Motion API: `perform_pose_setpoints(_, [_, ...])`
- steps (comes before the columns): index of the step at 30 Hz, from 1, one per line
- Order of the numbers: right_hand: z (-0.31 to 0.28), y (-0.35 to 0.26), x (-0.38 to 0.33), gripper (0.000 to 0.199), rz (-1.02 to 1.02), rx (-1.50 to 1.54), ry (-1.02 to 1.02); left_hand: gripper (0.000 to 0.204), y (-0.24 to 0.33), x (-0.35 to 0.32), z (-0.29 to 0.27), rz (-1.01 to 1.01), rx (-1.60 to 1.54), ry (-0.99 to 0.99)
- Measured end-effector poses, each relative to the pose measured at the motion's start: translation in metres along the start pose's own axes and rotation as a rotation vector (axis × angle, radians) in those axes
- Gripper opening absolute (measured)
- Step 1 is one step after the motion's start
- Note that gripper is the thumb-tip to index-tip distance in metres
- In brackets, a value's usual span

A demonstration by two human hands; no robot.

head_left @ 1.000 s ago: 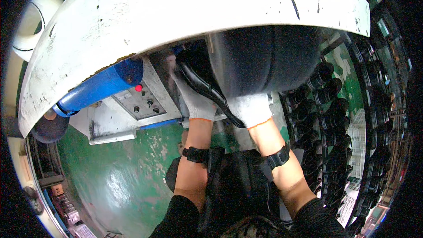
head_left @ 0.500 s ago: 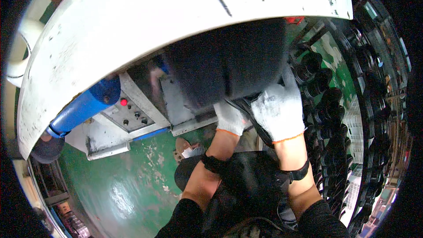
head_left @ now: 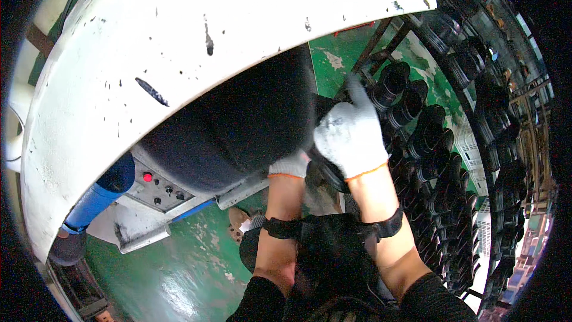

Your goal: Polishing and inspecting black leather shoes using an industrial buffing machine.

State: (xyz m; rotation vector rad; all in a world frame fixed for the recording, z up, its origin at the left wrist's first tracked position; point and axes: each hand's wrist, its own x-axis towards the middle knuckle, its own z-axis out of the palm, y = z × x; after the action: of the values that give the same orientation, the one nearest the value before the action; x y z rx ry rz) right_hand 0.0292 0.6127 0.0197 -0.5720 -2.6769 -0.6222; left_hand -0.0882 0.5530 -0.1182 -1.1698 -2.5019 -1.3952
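My right hand point(head_left: 353, 138), in a white knit glove with an orange cuff, lies over what looks like a black shoe point(head_left: 329, 173); one finger stretches forward, and the others curl over its side. The shoe's dark rounded edge shows between my wrists, the rest being covered. My left hand point(head_left: 290, 165), gloved alike, is close beside the shoe, its fingers hidden behind a large dark roller point(head_left: 250, 107). The roller has a soft, blurred surface and sits under a white hood point(head_left: 196, 18). My right hand is at the roller's right edge.
Racks of black footwear point(head_left: 426, 134) stand close on my right. White crates point(head_left: 471, 152) show among them. To the left, a control panel point(head_left: 161, 189) with a red button and black knobs adjoins a blue cylinder point(head_left: 104, 188). The green floor point(head_left: 179, 256) has worn patches.
The view has shifted, so the hood and roller now sit further left. My right hand has come clear of the roller's lower edge to its right side. Less of my left glove shows.
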Motion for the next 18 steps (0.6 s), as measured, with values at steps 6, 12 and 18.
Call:
perform_pose_setpoints(6, [0.023,-0.035,0.006,0.013,-0.01,0.237,0.01,0.049,0.005,0.007,-0.044,-0.083,-0.033,0.103])
perform_pose_setpoints(12, [-0.01,-0.075,-0.004,0.029,0.206,0.552,0.061,0.049,0.024,0.005,-0.083,-0.219,-0.029,0.272])
perform_pose_setpoints(18, [-0.032,-0.106,-0.012,0.048,0.295,0.54,-0.058,0.049,0.036,0.018,-0.122,-0.366,-0.058,0.455])
